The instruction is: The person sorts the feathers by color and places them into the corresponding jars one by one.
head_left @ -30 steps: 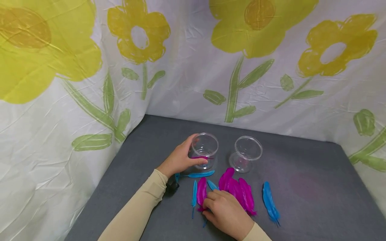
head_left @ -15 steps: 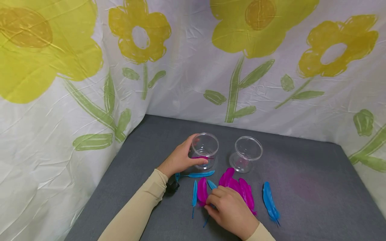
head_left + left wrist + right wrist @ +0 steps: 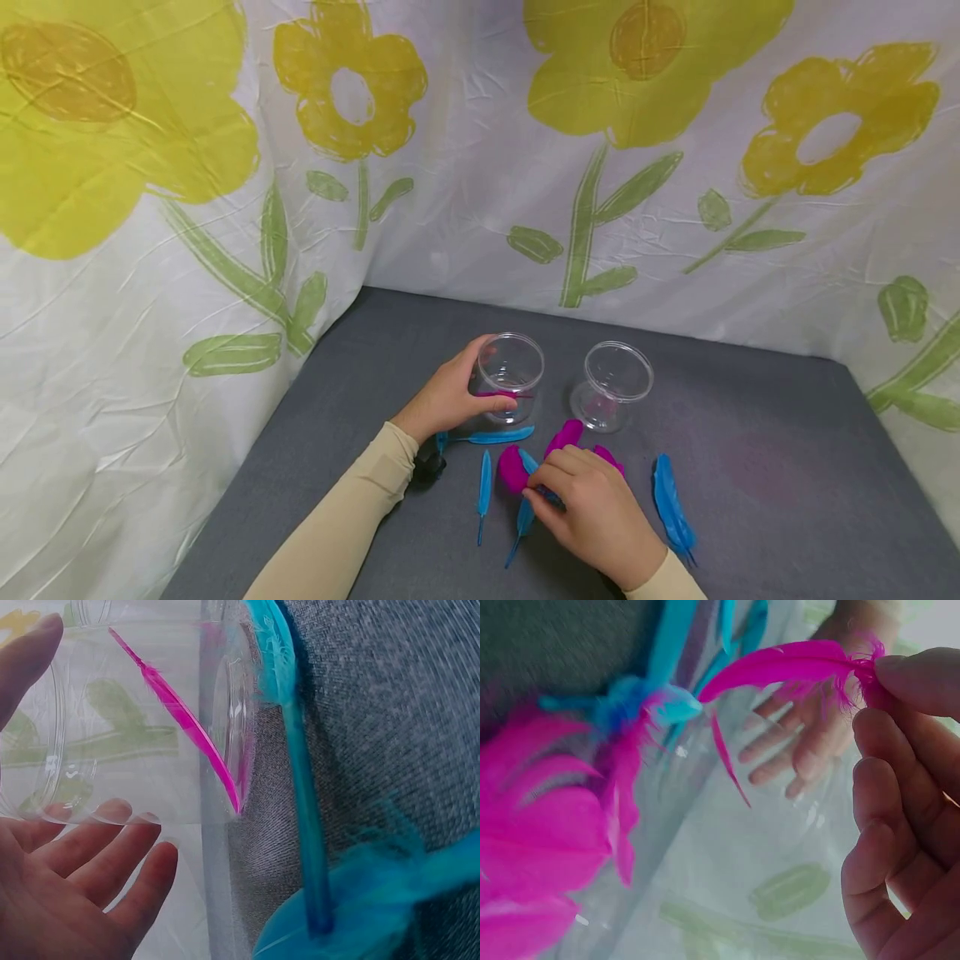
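Note:
My left hand [image 3: 457, 392] holds a clear plastic cup [image 3: 523, 367] upright on the dark table, thumb in front and fingers behind. A slim magenta feather [image 3: 184, 716] leans inside that cup. My right hand [image 3: 600, 508] pinches another magenta feather [image 3: 787, 666] by its quill end between thumb and index finger, raised a little off the table. Beneath and beside the right hand lie more magenta feathers [image 3: 565, 436], partly hidden by it. Blue feathers [image 3: 484, 483] lie close by, one of them [image 3: 523, 521] just below the right fingertips.
A second clear cup [image 3: 618, 383] stands to the right of the held one. One blue feather [image 3: 495, 436] lies in front of the held cup, another blue feather [image 3: 672, 504] at the right. A small black object [image 3: 430, 468] sits by the left wrist. A flowered curtain [image 3: 465, 167] encloses the table.
My right hand has lifted a magenta feather from between the blue ones and moved slightly right and up, uncovering a blue feather below. The left hand and its cup have stayed put.

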`<action>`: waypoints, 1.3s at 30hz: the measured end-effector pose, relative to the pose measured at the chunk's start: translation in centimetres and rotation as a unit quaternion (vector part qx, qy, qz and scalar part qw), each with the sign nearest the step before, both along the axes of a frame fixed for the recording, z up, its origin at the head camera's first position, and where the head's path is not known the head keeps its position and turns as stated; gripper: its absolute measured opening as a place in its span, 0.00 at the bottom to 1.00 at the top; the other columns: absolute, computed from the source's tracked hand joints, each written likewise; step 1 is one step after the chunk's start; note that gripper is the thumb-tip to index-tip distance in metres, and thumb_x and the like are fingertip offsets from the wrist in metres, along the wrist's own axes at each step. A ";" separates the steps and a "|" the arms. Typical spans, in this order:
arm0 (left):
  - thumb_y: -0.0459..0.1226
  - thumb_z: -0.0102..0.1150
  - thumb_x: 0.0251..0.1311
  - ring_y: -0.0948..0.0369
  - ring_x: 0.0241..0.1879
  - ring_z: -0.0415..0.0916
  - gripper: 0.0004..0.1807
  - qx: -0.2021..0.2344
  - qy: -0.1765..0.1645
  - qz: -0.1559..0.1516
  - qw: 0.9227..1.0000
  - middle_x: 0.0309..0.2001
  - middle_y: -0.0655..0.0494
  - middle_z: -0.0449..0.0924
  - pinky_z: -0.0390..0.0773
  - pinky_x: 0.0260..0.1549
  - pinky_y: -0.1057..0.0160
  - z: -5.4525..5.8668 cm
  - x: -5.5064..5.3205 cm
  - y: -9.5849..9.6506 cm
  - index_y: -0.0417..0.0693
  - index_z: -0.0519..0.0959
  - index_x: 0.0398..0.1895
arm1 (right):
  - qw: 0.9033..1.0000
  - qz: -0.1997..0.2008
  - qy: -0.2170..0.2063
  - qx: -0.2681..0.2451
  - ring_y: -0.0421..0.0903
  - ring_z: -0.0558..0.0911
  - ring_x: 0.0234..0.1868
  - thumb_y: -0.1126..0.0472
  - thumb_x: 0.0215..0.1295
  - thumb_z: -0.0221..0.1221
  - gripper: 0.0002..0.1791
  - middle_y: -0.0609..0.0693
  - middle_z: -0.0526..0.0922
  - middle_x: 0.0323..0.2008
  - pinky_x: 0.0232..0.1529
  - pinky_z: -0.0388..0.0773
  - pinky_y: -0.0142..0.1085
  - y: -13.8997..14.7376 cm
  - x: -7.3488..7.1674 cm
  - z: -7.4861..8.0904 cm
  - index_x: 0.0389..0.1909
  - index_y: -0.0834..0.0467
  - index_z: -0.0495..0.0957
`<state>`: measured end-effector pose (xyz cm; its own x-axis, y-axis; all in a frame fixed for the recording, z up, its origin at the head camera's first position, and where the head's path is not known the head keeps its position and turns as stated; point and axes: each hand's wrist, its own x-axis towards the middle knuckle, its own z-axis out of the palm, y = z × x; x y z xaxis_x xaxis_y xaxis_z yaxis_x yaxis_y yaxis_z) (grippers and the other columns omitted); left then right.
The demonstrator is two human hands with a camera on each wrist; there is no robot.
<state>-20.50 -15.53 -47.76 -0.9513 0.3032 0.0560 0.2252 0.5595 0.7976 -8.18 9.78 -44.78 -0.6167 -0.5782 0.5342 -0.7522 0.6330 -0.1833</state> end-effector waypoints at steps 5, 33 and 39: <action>0.64 0.79 0.55 0.49 0.72 0.76 0.60 -0.004 -0.001 0.003 1.000 0.78 0.55 0.74 0.79 0.70 0.41 -0.3 0.2 -0.1 0.65 0.55 0.86 | 0.999 0.004 0.021 -0.028 0.34 0.75 0.32 0.58 0.50 0.83 0.13 0.37 0.82 0.30 0.36 0.79 0.28 0.5 -0.2 0.6 0.32 0.45 0.88; 0.60 0.80 0.56 0.50 0.70 0.77 0.58 0.013 0.022 -0.012 1.000 0.77 0.49 0.74 0.81 0.69 0.45 -0.2 -0.2 -0.3 0.62 0.56 0.85 | 0.989 0.047 0.048 -0.134 0.39 0.81 0.34 0.60 0.70 0.70 0.03 0.39 0.84 0.33 0.40 0.78 0.28 1.3 -3.3 6.9 0.35 0.51 0.87; 0.62 0.79 0.56 0.49 0.70 0.78 0.59 0.006 0.018 -0.013 1.000 0.77 0.48 0.74 0.81 0.68 0.42 -0.2 -0.1 -0.1 0.62 0.56 0.86 | 0.991 0.040 0.033 -0.123 0.38 0.81 0.35 0.65 0.61 0.75 0.08 0.39 0.85 0.33 0.42 0.78 0.27 0.9 -4.4 7.5 0.36 0.51 0.87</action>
<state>-20.58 -15.65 -47.94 -0.9405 0.3265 0.0941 0.2681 0.5429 0.7958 -12.60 10.65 -37.28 -0.5324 -0.4717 0.7028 -0.8140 0.5131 -0.2722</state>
